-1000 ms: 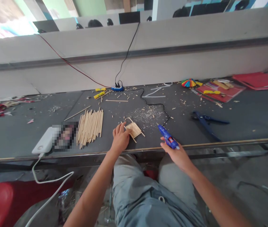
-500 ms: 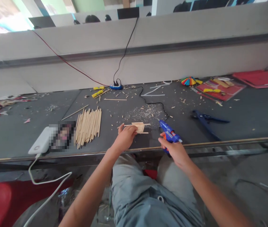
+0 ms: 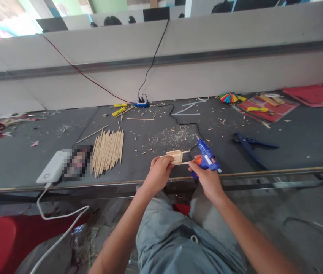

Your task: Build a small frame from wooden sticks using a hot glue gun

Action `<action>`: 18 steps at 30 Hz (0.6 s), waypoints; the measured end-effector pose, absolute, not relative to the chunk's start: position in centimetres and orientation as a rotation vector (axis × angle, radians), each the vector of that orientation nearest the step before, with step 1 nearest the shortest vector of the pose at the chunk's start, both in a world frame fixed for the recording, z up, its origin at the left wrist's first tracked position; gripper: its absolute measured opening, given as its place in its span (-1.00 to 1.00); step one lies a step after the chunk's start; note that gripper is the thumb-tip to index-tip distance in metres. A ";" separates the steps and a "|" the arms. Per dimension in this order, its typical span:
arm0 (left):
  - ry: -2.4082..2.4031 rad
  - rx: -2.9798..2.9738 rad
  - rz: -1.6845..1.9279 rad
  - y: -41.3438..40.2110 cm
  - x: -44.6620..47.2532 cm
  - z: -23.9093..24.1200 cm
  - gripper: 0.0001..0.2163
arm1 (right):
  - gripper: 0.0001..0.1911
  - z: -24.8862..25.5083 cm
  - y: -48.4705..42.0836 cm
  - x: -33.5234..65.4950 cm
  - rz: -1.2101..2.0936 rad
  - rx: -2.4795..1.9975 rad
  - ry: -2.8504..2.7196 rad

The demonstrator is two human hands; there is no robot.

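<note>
My left hand (image 3: 160, 171) is closed around the left side of a small frame of wooden sticks (image 3: 178, 155), near the table's front edge. Its fingers hide part of the frame, while two stick ends jut out to the right. My right hand (image 3: 207, 178) grips a blue hot glue gun (image 3: 207, 155) with an orange trigger, its nozzle pointing away from me. The thumb and finger of that hand meet at the end of the nearer stick. Left of the frame lies a pile of wooden sticks (image 3: 108, 152).
Blue-handled pliers (image 3: 248, 148) lie at right. A white power bank (image 3: 52, 167) with a cable is at left. Behind are a blue power socket (image 3: 141, 103), yellow tubes (image 3: 119, 112) and red folders (image 3: 314, 95). The gun's black cord (image 3: 186, 124) crosses the scrap-strewn table (image 3: 155, 175).
The left hand and stick frame have moved right and slightly nearer. The right hand, still holding the glue gun, has its fingers at the frame's stick end now.
</note>
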State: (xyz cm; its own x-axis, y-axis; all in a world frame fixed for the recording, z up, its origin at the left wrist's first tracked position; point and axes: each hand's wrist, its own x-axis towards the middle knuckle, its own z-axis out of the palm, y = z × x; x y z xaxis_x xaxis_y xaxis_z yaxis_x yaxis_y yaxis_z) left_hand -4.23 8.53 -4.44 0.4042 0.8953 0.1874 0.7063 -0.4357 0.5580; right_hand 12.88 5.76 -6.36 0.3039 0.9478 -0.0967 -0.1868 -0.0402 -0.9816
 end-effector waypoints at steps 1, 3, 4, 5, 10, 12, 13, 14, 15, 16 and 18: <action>1.380 2.267 0.681 8.5 -4.2 -4.6 -0.83 | -0.60 -6.4 5.7 12.9 1.119 -1.243 -0.810; 1.392 2.250 0.720 8.4 -4.0 -4.9 -0.83 | -0.60 -6.6 5.7 12.8 1.136 -1.215 -0.806; 1.397 2.241 0.739 8.3 -3.9 -5.1 -0.83 | -0.60 -6.8 5.7 12.8 1.134 -1.209 -0.808; 1.400 2.233 0.759 8.2 -3.8 -5.2 -0.83 | -0.61 -6.9 5.7 12.8 1.127 -1.212 -0.812; 1.476 2.036 1.075 6.6 -2.9 -6.6 -0.70 | -0.61 -7.7 6.0 12.6 1.079 -1.257 -0.813; 1.465 1.639 1.361 5.5 -2.1 -7.4 -0.69 | -0.61 -8.0 6.1 12.5 1.058 -1.279 -0.809; 1.410 1.366 1.449 4.9 -1.7 -7.8 -0.71 | -0.61 -8.1 6.2 12.5 1.050 -1.289 -0.809; 1.308 1.100 1.469 4.4 -1.2 -8.2 -0.75 | -0.62 -8.2 6.2 12.4 1.043 -1.297 -0.811; 1.261 0.999 1.440 4.0 -0.7 -8.6 -0.77 | -0.63 -8.2 6.2 12.4 1.037 -1.306 -0.815; 1.222 0.931 1.410 3.6 -0.3 -8.8 -0.77 | -0.64 -8.3 6.2 12.3 1.031 -1.313 -0.820; 1.143 0.821 1.339 3.3 0.5 -9.1 -0.76 | -0.66 -8.2 6.1 12.2 1.016 -1.321 -0.829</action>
State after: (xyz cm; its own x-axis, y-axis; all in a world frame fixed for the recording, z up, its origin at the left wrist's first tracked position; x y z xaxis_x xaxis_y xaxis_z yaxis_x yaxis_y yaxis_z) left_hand 0.46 3.33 -9.06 -0.1197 0.9813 -0.1505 -0.3033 0.1083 0.9467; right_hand 12.17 6.09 -8.22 0.3619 0.9295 -0.0715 -0.1167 -0.0309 -0.9927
